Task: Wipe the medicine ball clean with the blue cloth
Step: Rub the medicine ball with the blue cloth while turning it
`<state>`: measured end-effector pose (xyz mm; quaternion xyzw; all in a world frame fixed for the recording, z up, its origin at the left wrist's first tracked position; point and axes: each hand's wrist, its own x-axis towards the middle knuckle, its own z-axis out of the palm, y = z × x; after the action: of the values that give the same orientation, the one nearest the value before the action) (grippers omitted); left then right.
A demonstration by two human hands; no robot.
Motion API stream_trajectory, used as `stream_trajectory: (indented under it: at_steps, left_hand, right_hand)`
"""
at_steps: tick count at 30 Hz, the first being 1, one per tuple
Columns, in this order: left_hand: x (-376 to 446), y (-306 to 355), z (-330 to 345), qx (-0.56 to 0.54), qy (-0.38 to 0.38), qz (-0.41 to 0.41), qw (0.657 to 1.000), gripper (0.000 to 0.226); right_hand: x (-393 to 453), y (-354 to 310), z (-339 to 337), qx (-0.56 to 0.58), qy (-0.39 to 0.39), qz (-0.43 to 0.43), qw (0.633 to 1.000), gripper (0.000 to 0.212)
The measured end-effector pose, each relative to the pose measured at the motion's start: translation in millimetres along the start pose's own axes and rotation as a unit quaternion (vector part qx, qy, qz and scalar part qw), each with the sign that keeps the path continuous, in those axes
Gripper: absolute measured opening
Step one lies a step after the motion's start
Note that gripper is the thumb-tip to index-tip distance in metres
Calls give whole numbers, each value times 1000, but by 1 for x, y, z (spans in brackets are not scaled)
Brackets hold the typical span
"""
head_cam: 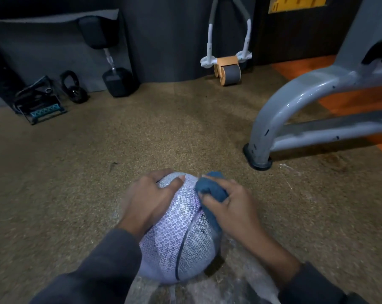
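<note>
A pale, shiny medicine ball (179, 233) with a fine patterned skin and dark seams sits low in the middle of the head view, on a sheet of clear bubble wrap (240, 279). My left hand (148, 200) lies on the ball's upper left side with spread fingers. My right hand (234, 207) grips a bunched blue cloth (209, 189) and presses it against the ball's upper right side. Part of the cloth trails down the ball under my palm.
Speckled brown floor matting (163, 128) surrounds the ball. A grey machine frame (273, 119) stands at the right with its foot near the ball. An ab roller (228, 70), a dumbbell (117, 80), a kettlebell (74, 88) and a small foot stand (40, 104) line the far dark wall.
</note>
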<state>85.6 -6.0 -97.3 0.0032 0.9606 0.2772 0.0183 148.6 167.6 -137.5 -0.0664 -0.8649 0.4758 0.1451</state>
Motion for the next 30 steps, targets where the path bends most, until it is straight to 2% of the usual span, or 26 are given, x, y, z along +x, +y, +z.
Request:
stream_trajectory:
  at_steps: [3, 8, 12, 15, 20, 25, 30]
  left_hand:
    - [-6, 4, 3, 10, 12, 2, 1000, 56]
    - [-5, 7, 3, 5, 9, -4, 1000, 49]
    - [-7, 9, 2, 13, 8, 3, 1000, 52]
    - [-8, 11, 2, 13, 10, -3, 1000, 52]
    - [-5, 4, 1, -9, 3, -15, 1000, 52]
    - [-7, 3, 0, -7, 9, -6, 1000, 51]
    - [-9, 4, 1, -11, 17, 0, 1000, 49]
  right_hand:
    - [-5, 2, -8, 12, 11, 11, 1000, 52]
    - [-49, -19, 1, -52, -23, -105, 993, 59]
    - [-26, 6, -5, 19, 20, -37, 999, 56]
    - [-22, 12, -12, 12, 28, -1, 1000, 53]
    - [-54, -13, -9, -45, -46, -70, 995, 58]
    - [-22, 5, -16, -45, 2, -2, 999, 58]
    - [-49, -24, -10, -74, -44, -75, 993, 56]
